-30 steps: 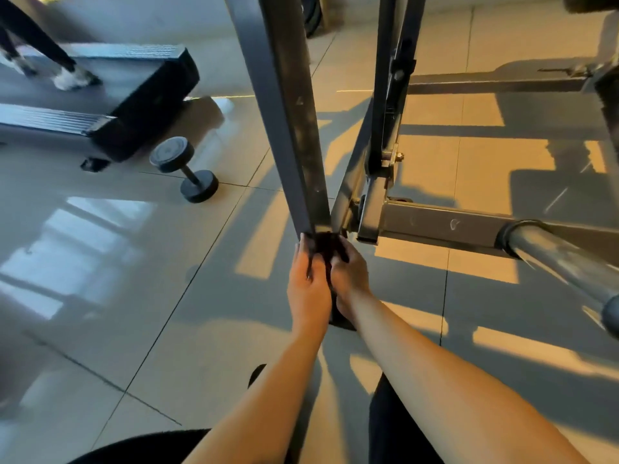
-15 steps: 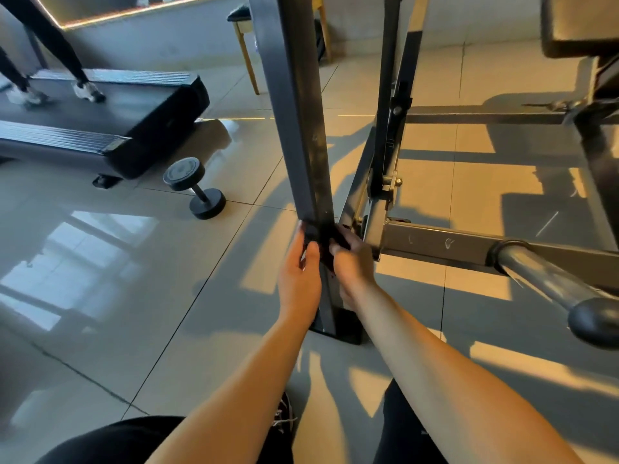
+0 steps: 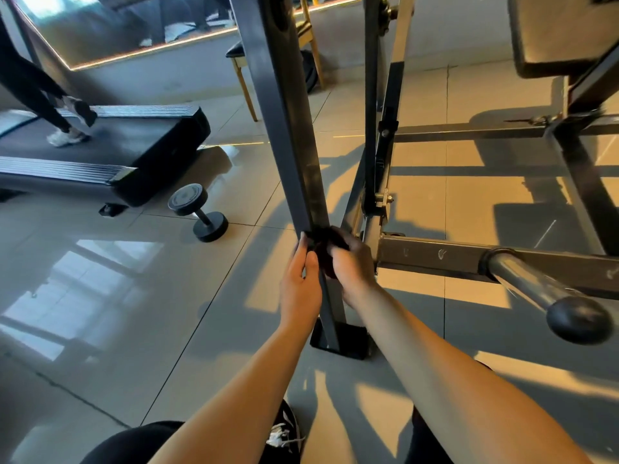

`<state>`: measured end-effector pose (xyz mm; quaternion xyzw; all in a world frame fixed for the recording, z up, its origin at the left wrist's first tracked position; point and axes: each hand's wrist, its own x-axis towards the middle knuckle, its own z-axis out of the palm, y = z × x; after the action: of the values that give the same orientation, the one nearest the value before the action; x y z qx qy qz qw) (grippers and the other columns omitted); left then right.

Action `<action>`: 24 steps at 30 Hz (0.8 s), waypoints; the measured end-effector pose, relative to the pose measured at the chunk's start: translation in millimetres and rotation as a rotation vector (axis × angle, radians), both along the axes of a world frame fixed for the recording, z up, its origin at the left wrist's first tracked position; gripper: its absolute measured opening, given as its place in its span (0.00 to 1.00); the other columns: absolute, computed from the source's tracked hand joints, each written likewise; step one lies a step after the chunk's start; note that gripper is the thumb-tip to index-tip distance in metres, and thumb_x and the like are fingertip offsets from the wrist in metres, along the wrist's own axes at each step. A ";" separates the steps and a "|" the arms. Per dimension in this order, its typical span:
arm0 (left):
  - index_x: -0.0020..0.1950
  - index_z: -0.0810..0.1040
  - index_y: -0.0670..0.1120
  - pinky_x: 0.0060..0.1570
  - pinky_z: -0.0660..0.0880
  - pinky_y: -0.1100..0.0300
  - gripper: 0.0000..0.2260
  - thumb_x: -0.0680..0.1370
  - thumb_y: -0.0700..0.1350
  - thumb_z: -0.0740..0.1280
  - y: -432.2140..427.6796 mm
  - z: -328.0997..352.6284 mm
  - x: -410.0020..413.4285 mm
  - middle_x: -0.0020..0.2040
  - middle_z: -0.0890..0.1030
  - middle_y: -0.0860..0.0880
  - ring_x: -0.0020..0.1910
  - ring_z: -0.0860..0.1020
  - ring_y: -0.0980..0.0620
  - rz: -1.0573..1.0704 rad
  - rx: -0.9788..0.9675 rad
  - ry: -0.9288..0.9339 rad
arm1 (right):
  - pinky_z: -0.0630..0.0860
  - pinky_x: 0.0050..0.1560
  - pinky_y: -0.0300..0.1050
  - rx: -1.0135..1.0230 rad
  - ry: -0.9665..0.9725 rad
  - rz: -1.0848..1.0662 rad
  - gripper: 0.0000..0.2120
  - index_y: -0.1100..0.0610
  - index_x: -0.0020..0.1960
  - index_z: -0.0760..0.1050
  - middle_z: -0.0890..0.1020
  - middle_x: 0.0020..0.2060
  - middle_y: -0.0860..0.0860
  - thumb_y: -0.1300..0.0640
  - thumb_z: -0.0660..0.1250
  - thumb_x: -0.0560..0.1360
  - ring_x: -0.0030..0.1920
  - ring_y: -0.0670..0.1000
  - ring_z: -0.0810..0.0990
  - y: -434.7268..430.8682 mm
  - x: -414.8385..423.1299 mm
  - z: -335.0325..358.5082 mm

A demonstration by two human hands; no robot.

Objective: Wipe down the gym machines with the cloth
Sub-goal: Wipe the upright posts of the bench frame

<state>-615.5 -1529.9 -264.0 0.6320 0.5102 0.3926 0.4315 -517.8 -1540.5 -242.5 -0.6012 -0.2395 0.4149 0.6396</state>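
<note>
Dark cloth [image 3: 330, 241] bunched round machine post [image 3: 284, 128], frame centre. Post long axis near-upright, top leaning toward upper left. My left hand [image 3: 299, 289] and right hand [image 3: 351, 267] both grip cloth against post.

Only a scrap of the dark crumpled cloth [image 3: 327, 236] shows. The left hand [image 3: 299, 286] and right hand [image 3: 351, 267] gripping it cover the rest, and their fingertips vanish behind the slanted dark grey metal post [image 3: 284, 128], itself cut off by the top edge. The person [image 3: 28, 83] on the black treadmill [image 3: 150, 139] is cropped above the legs, with one shoe blurred.
</note>
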 end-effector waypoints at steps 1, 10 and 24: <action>0.77 0.67 0.62 0.66 0.62 0.72 0.19 0.86 0.51 0.57 0.0 -0.9 -0.5 0.74 0.71 0.63 0.74 0.66 0.65 -0.004 0.011 -0.017 | 0.79 0.58 0.45 0.053 -0.018 0.006 0.15 0.41 0.56 0.82 0.84 0.55 0.46 0.60 0.65 0.80 0.58 0.48 0.82 0.6 1.6 5.4; 0.78 0.67 0.59 0.66 0.63 0.74 0.19 0.86 0.51 0.57 -1.3 -0.2 -5.6 0.74 0.71 0.61 0.73 0.67 0.66 -0.015 -0.012 -0.030 | 0.79 0.63 0.55 -0.046 -0.002 0.083 0.17 0.40 0.62 0.80 0.85 0.55 0.43 0.53 0.63 0.77 0.57 0.48 0.83 -11.8 -11.3 -20.0; 0.77 0.68 0.59 0.76 0.65 0.50 0.20 0.85 0.57 0.56 -4.1 -2.6 -4.5 0.74 0.72 0.59 0.74 0.67 0.60 -0.002 -0.003 -0.039 | 0.78 0.63 0.46 0.017 0.119 0.014 0.15 0.43 0.60 0.81 0.83 0.54 0.43 0.59 0.63 0.82 0.57 0.46 0.81 -12.2 -4.6 3.4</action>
<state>-620.0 -1534.0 -266.6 0.6240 0.5015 0.4037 0.4429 -522.4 -1552.7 -239.1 -0.5682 -0.2087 0.4523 0.6550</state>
